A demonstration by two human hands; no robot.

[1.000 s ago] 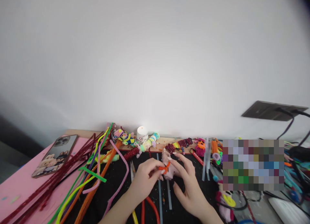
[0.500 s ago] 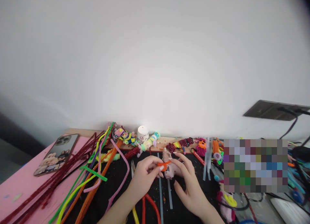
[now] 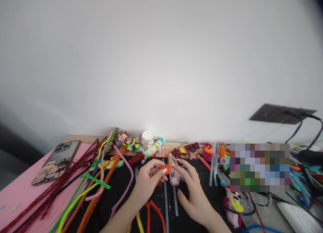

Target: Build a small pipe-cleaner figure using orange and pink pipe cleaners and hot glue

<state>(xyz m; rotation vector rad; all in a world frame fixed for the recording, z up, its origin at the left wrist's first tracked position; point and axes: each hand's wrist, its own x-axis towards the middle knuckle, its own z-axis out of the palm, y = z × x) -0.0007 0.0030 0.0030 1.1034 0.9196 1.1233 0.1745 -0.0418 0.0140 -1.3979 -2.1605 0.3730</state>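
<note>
Orange pipe-cleaner piece (image 3: pixel 166 168) sits low in the middle of the frame, pinched at the tips of your left hand (image 3: pixel 148 182) and pressed against the small pink glue gun (image 3: pixel 174 175) that your right hand (image 3: pixel 194 192) grips from the right. Both meet over the black mat (image 3: pixel 121 189), just in front of the row of finished fuzzy figures (image 3: pixel 153 148) along the back edge.

What could go wrong: the nozzle end of the gun is hidden behind your fingers, so I cannot tell how close your fingertips are to it. If the gun is hot, a finger on the wrong side of the orange piece would likely get burned or glued. The piece is small and held only by the fingertips; a little twist could drop it among the loose glue sticks (image 3: pixel 166 206) below your hands. The long pipe cleaners (image 3: pixel 101 179) fanned at the lower left lie close to your left forearm and could be dragged along with it.

Your left hand comes in from the bottom centre, wrist low, fingers curled forward with thumb and forefinger closed on the orange piece. Your right hand is cupped palm-left around the gun, fingers wrapped over its top, thumb underneath.
</note>
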